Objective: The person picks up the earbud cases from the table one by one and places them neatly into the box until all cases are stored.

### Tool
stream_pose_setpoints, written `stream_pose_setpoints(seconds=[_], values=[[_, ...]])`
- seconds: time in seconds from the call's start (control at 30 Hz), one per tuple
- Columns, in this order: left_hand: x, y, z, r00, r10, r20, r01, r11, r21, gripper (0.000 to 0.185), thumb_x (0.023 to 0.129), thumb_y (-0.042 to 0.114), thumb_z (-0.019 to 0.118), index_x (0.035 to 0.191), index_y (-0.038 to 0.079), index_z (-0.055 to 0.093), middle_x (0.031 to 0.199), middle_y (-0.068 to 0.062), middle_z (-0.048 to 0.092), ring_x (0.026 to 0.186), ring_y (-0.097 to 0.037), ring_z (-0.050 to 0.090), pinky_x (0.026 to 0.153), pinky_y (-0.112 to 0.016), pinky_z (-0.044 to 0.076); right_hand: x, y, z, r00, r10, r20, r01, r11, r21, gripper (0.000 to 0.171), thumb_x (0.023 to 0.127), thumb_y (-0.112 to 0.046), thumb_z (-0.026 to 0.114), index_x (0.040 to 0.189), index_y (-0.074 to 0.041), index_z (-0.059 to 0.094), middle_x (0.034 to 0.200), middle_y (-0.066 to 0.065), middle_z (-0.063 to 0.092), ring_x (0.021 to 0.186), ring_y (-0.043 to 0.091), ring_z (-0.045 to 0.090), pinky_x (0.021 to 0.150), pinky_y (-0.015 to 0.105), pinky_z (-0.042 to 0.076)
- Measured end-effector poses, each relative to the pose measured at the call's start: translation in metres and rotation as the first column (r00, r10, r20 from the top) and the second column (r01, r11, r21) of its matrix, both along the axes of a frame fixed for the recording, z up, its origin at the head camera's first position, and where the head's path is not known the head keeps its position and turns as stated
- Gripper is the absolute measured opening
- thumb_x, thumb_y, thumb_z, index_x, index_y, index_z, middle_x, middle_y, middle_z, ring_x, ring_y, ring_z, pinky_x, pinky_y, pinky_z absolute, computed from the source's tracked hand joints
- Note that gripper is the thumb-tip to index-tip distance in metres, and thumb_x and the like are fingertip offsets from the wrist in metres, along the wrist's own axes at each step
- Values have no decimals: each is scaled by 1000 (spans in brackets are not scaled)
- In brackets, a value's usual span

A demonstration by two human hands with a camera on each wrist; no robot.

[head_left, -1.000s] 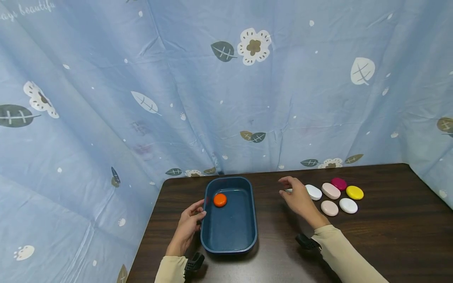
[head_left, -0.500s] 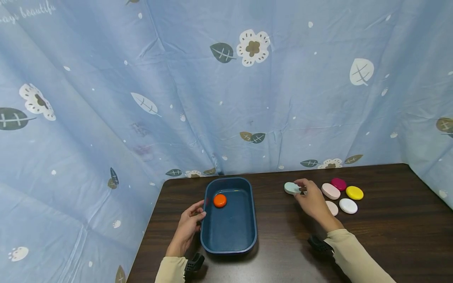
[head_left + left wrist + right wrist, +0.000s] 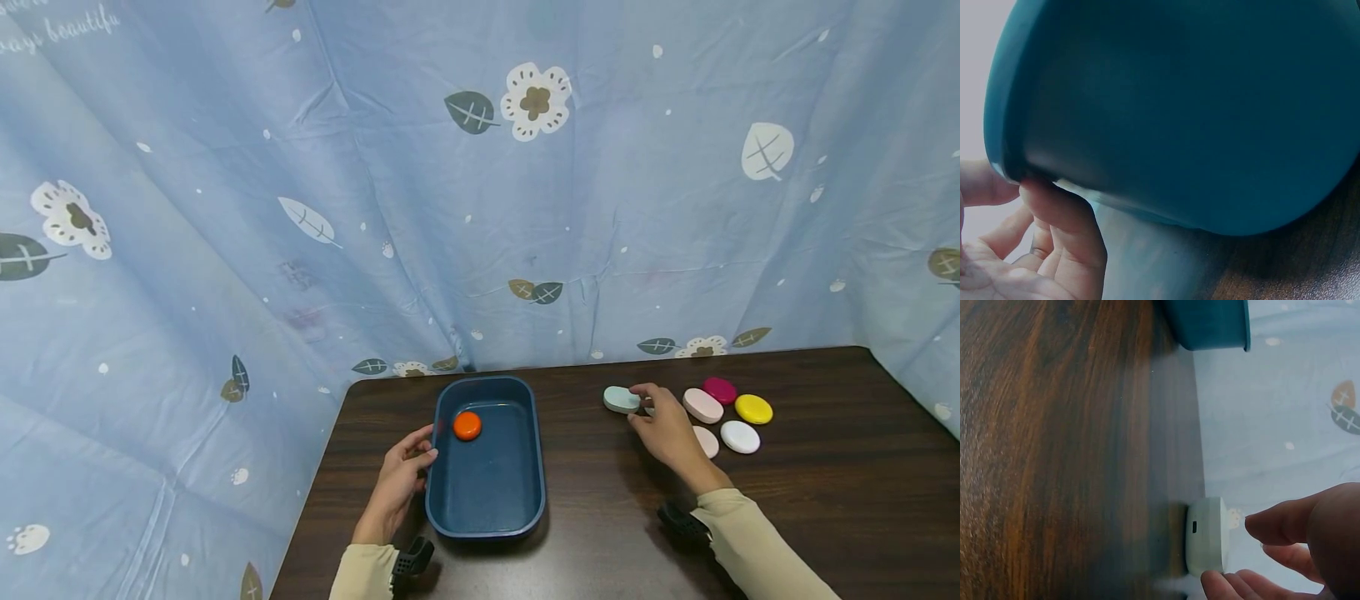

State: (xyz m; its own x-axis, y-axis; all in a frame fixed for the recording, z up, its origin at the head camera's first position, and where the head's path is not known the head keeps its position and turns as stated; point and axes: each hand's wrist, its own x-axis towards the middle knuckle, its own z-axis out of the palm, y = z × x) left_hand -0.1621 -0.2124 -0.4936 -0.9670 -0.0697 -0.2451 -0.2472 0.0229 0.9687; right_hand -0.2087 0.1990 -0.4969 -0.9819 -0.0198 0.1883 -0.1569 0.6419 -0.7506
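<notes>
A dark blue tub [image 3: 487, 531] stands on the wooden table [image 3: 825, 500] with an orange round piece [image 3: 467, 426] in its far left corner. My left hand [image 3: 401, 479] grips the tub's left rim, thumb over the edge. In the left wrist view its fingers [image 3: 1063, 219] press the tub's outer wall [image 3: 1197, 112]. My right hand [image 3: 667, 429] rests right of the tub, fingertips at the right end of a pale green oval [image 3: 619, 399]. In the right wrist view that oval [image 3: 1207, 544] lies flat, and a narrow gap separates it from a curved finger [image 3: 1272, 525].
Right of my right hand lie several ovals: pink [image 3: 702, 405], magenta [image 3: 718, 389], yellow [image 3: 753, 408], white [image 3: 740, 437] and a pale pink one [image 3: 707, 442] partly behind the hand. A blue flowered curtain [image 3: 525, 208] closes off the back and left.
My right hand has moved right, uncovering the pale green oval and covering a white one, then stayed nearly still. The left hand and tub have not moved.
</notes>
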Motion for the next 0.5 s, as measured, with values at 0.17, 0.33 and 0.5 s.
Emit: stream_pose_setpoints(seconds=[0.17,0.33,0.5], values=[[0,1,1,1000,4,12,-3,1000,-14,45,105,5,58,150,-2,54,109,-6,51,92,-21,53,67,-28,50,-2,0,-3,1000,0,-2,0,1000,8,42,92,7,71,132,11,59,126,37,59,117,52,63,88,53,60],[1,0,1,1000,3,8,-3,1000,-8,45,106,5,58,150,-3,53,107,-6,51,90,-20,53,67,-29,51,-4,0,-4,1000,19,-15,-18,999,34,46,92,6,72,135,12,58,126,37,60,115,51,64,86,53,60],[1,1,2,1000,1,0,-1,1000,-4,46,106,6,59,150,-3,53,107,-5,51,91,-20,53,67,-28,51,-6,-1,-7,999,43,-20,-42,998,50,48,91,5,72,136,13,58,123,35,61,109,48,65,84,52,60]])
